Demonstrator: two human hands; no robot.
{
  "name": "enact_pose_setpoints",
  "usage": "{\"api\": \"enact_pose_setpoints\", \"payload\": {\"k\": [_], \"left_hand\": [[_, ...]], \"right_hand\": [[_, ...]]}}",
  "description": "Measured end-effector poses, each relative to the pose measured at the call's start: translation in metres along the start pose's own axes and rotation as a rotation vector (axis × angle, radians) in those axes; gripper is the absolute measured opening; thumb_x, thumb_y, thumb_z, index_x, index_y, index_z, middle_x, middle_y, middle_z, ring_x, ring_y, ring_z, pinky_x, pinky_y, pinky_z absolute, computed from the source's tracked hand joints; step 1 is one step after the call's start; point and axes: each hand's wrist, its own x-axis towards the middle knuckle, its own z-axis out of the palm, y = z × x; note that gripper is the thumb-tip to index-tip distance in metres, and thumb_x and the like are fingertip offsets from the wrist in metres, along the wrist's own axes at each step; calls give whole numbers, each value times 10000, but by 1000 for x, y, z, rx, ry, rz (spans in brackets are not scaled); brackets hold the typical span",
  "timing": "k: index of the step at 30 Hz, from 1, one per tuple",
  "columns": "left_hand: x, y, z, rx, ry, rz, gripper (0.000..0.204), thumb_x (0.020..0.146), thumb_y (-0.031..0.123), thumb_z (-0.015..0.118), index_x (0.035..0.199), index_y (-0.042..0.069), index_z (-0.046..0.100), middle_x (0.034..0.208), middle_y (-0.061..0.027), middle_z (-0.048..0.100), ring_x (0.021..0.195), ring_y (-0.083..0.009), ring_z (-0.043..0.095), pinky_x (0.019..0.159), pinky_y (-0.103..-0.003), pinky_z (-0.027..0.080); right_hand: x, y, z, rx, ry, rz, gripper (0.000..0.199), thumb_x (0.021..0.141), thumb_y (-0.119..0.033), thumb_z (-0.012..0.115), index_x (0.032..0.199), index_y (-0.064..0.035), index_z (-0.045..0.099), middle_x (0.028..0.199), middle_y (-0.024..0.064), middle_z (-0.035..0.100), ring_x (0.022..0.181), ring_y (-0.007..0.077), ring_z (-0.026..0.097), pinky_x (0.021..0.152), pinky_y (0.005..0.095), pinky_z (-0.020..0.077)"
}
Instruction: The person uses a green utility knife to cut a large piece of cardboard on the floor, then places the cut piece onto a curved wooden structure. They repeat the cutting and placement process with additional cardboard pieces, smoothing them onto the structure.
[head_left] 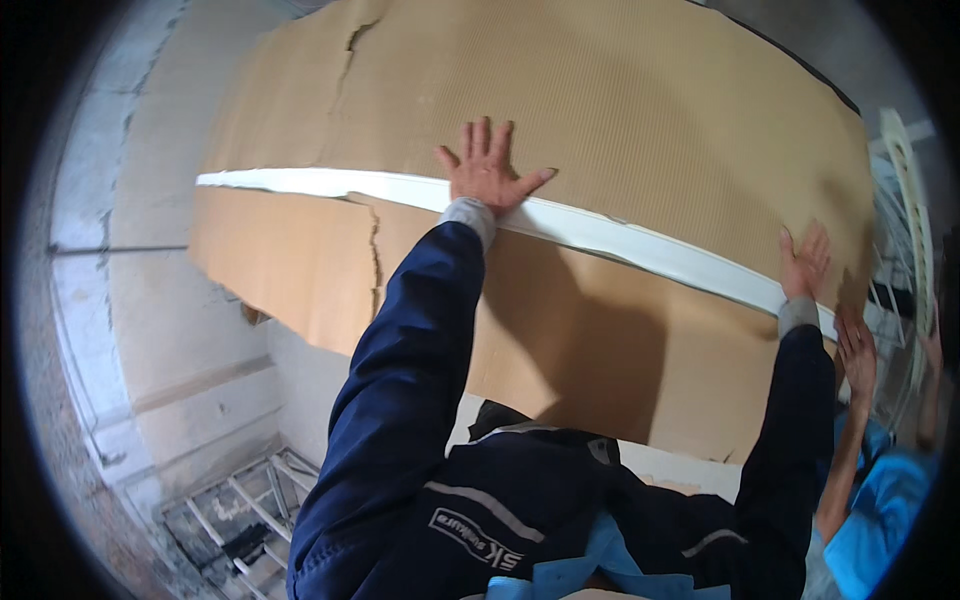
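Observation:
A large sheet of brown corrugated cardboard [620, 110] spreads out in front of me, with a torn slit near its far left. Along its near side runs a long white strip [650, 250], and a smoother brown cardboard section [290, 250] with a jagged tear lies on the near side of that. My left hand [484, 178] rests flat on the corrugated sheet with fingers spread, its wrist over the strip. Farther right, my right hand [806, 262] lies on the cardboard at the strip's right part, its fingers extended. Neither hand grasps anything.
At the right, a co-worker's hand [855, 350] touches the strip's end close to my right hand; this person wears a blue shirt [885, 520]. Pale curved pieces [910, 200] stand beyond them. A metal frame [255, 515] sits low at the left, near a bare wall [180, 290].

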Motion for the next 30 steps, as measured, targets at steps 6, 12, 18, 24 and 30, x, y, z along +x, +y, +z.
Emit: {"api": "enact_pose_setpoints", "payload": {"k": [6,12,18,24,30], "left_hand": [[3,10,5,15,28,22,1121,748,925,530,1615,241,339,1690,-170,252,1573,-378,186,1168,-756,124],[5,15,-1,30,-63,-21,1151,744,950,490,1628,235,308,1699,-174,225,1585,-376,145,1166,-765,92],[3,16,5,-28,9,-15,1270,706,1002,445,1633,150,273,1702,-185,193,1591,-370,116,1205,-717,17],[-14,3,2,-14,-64,-131,1341,710,987,485,1635,56,207,1693,-221,191,1592,-380,98,1233,-657,34],[-28,-18,-2,-2,-106,-121,1315,702,1012,439,1644,117,240,1695,-249,161,1598,-376,64,1239,-651,18]], "right_hand": [[10,4,-11,47,-82,26,929,976,-743,412,1659,-152,190,1710,199,174,1591,360,126,1276,523,92],[-19,-66,-42,32,-197,-61,910,991,-745,343,1657,-142,198,1716,203,136,1593,371,104,1281,515,80],[-45,-100,-79,105,-199,60,877,998,-702,392,1627,-101,282,1685,223,224,1576,381,168,1280,502,124],[-88,-109,-106,252,-234,-194,717,988,-558,530,1509,-67,484,1587,237,407,1505,383,333,1253,493,231],[-52,-114,-122,432,3,-345,725,908,-354,705,1520,-56,456,1592,236,393,1502,410,320,1249,495,247]]}}
